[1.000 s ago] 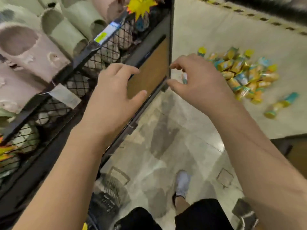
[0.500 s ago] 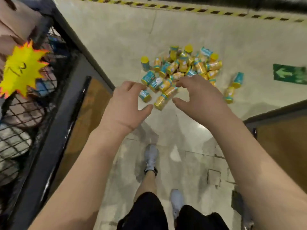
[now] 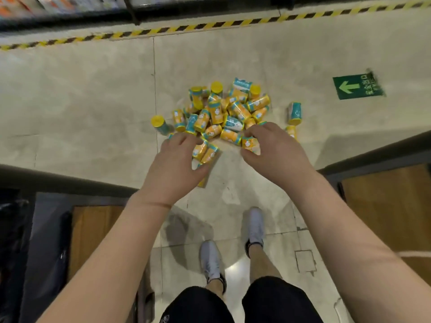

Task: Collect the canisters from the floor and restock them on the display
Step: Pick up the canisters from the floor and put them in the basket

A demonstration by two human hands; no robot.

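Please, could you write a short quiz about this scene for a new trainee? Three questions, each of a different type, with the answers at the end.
1. True or false: the canisters stand upright in neat rows on the floor.
2. The green sign on the floor lies where, seen from the person?
A) to the right of the canisters
B) to the left of the canisters
C) under the canisters
3. Fill in the missing word: the striped tape beyond the canisters is black and ____.

Key: 1 false, most lie on their sides in a loose heap; 2 A; 3 yellow.
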